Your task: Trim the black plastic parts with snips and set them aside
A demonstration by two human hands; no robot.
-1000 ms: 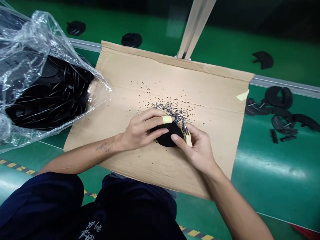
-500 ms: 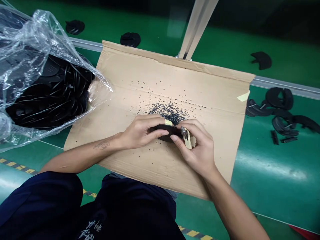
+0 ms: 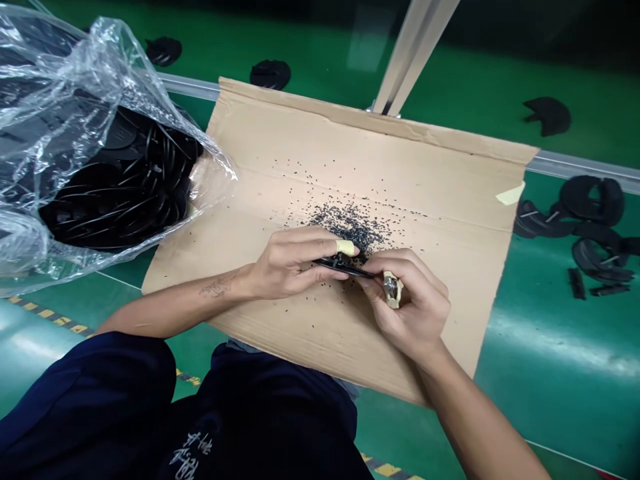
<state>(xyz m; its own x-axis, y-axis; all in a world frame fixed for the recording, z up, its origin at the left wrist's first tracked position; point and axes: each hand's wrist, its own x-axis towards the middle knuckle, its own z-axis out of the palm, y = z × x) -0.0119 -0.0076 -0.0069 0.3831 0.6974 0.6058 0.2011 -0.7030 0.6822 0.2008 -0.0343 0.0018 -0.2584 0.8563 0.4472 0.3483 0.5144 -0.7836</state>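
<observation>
A thin black plastic disc (image 3: pixel 340 267), seen nearly edge-on, is held between both my hands above the cardboard (image 3: pixel 280 327). My left hand (image 3: pixel 287 263) grips it with the thumb below and the fingers over the top; pale yellow tape (image 3: pixel 345 247) wraps one finger. At the disc's right end, my right hand (image 3: pixel 420 303) pinches its edge between thumb and forefinger. That same hand also grasps a small metal tool (image 3: pixel 392 287) wrapped in yellowish tape; its working end cannot be made out. Small black plastic bits (image 3: pixel 350 223) are scattered just beyond the hands.
On the left, a clear plastic bag (image 3: pixel 100 67) holds many black discs (image 3: pixel 125 193). Black curved parts (image 3: pixel 590 200) lie on the green surface at right, with more discs (image 3: pixel 270 73) behind a metal rail. A metal post (image 3: pixel 410 60) rises behind the cardboard.
The disc has tilted from showing its face to nearly edge-on. My right hand has turned with the tool, whose metal end now faces me more. The whole view has shifted slightly.
</observation>
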